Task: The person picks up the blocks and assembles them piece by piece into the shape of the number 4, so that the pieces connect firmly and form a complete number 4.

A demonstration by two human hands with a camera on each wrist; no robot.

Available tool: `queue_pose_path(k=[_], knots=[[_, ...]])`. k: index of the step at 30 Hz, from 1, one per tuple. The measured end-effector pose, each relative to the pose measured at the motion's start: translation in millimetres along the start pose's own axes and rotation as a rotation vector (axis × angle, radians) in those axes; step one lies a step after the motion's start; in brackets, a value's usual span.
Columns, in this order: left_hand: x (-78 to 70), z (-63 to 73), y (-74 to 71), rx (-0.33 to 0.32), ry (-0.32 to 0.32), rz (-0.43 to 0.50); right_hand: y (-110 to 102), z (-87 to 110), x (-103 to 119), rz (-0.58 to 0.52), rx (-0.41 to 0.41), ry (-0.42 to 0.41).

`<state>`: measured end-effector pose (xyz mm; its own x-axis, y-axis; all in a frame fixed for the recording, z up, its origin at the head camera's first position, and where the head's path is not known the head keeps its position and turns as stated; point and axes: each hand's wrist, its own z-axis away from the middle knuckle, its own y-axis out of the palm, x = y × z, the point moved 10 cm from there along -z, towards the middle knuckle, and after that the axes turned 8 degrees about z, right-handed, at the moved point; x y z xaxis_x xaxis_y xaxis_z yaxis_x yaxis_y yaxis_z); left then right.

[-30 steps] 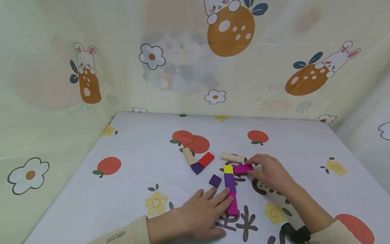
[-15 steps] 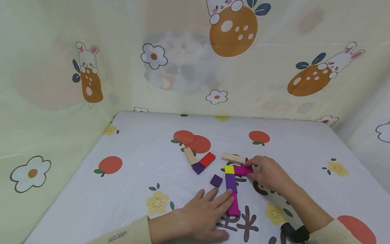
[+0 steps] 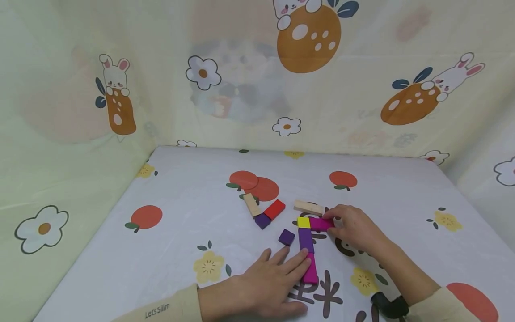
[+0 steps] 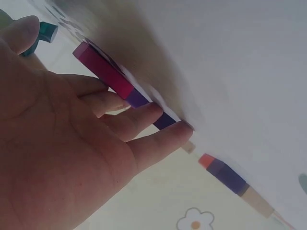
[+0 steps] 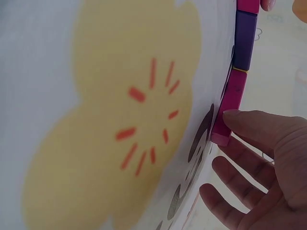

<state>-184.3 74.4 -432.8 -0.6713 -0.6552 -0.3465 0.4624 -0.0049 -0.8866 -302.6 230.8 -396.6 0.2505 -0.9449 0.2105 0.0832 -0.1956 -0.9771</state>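
A line of blocks lies on the table: a lower magenta block [image 3: 310, 270], a long purple block [image 3: 306, 241] and a yellow block [image 3: 303, 222] at the far end. From the yellow one, a second magenta block [image 3: 319, 224] extends right, forming a corner. My right hand [image 3: 358, 228] pinches that block's outer end, the thumb on its side in the right wrist view. My left hand [image 3: 271, 286] lies spread left of the line, its fingertips touching the lower magenta block near the purple joint. In the left wrist view its fingers [image 4: 165, 141] partly hide the line.
A natural wood block [image 3: 308, 207] lies just behind the corner. Further left, another wood block [image 3: 252, 205], a purple block [image 3: 263, 221] and a red block [image 3: 275, 209] form a V. A small purple cube [image 3: 286, 237] sits near the left fingertips. Patterned curtains [image 3: 241, 98] enclose the table.
The left thumb has slid slightly to the right. The right hand keeps its pinch, and the blocks stand as before; the head view has shifted a little.
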Motion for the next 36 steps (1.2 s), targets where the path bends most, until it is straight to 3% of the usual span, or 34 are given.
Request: queue_pose_path(k=[18,28,36], knots=[[-1.1,-1.9,-0.5,0.001,0.003,-0.021,2,1.5,1,0.005,-0.007,0.001],[2.1,0.0,-1.5,0.010,0.000,0.010,-19,-2.2,15,0.000,-0.141,-0.045],[2.0,-0.8,-1.0,0.010,0.004,0.001,-22,-17.5,28,0.006,-0.143,-0.053]])
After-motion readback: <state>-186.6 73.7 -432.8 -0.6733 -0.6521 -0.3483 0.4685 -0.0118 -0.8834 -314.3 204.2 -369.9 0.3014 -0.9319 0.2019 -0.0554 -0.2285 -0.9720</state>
